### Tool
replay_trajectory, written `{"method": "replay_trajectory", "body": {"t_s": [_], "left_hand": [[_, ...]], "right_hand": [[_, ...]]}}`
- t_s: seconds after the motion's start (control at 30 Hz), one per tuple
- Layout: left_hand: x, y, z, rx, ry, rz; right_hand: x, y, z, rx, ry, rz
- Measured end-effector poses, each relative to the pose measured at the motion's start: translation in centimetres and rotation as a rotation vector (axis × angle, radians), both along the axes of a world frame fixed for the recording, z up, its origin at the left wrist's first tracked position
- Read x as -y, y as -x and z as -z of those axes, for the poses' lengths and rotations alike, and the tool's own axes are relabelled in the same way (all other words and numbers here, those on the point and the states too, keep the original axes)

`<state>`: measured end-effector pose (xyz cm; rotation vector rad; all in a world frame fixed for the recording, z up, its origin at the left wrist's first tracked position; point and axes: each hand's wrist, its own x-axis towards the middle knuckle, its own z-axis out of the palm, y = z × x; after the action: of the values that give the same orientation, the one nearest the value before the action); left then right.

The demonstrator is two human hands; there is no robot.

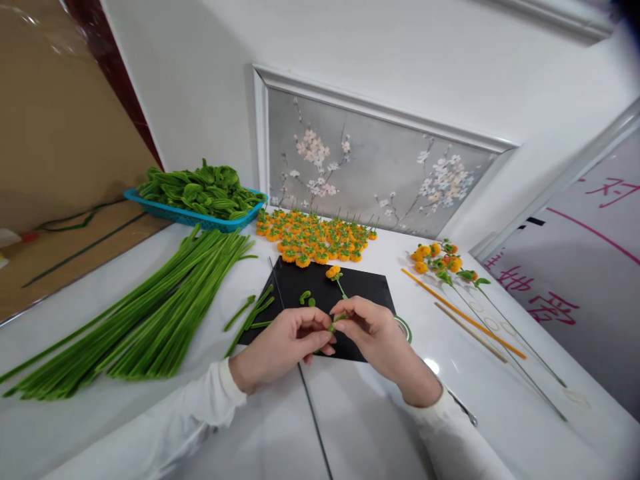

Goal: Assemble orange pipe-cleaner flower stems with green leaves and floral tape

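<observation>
My left hand [287, 343] and my right hand [373, 330] meet over a black mat [367, 287] on the white table. Both pinch the lower end of a green pipe-cleaner stem [341, 287] that rises to a small orange flower head [333, 271]. The fingers of both hands are closed around the stem. A small curled green piece [306, 298] lies on the mat just beyond my left hand. A few short green pieces [253, 312] lie at the mat's left edge.
A long bundle of green pipe cleaners [150, 320] lies at left. A blue basket [175, 213] holds folded green leaves. Several orange flower heads [315, 240] stand by the wall. Finished flower stems [450, 267], an orange stick [465, 313] and a thin wire [313, 413] lie nearby.
</observation>
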<state>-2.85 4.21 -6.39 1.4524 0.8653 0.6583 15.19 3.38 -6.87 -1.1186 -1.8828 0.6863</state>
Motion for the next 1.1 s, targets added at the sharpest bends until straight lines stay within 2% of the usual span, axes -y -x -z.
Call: {"method": "replay_trajectory", "body": {"t_s": [0.1,0.3,0.5,0.67,0.93,1.1], "left_hand": [[-0.2,0.0,0.0,0.076,0.073,-0.03],[-0.1,0.2,-0.8,0.187,0.224,-0.09],[0.0,0.1,-0.9,0.152,0.194,-0.087],[0.0,0.0,-0.7,0.137,0.103,-0.086],[0.1,0.0,-1.0,0.154,0.168,-0.159],[0.2,-0.1,-1.0,0.146,0.143,-0.17]], "right_hand": [[0.0,0.1,-0.1,-0.003,0.017,-0.014],[-0.4,-0.3,0.2,-0.2,0.06,-0.07],[-0.4,-0.1,-0.1,-0.121,-0.096,0.01],[-0.4,0.2,0.3,-0.119,-0.075,0.042],[0.0,0.5,0.1,-0.108,-0.077,0.001],[0.0,0.6,0.2,-0.127,-0.077,-0.009]]}}
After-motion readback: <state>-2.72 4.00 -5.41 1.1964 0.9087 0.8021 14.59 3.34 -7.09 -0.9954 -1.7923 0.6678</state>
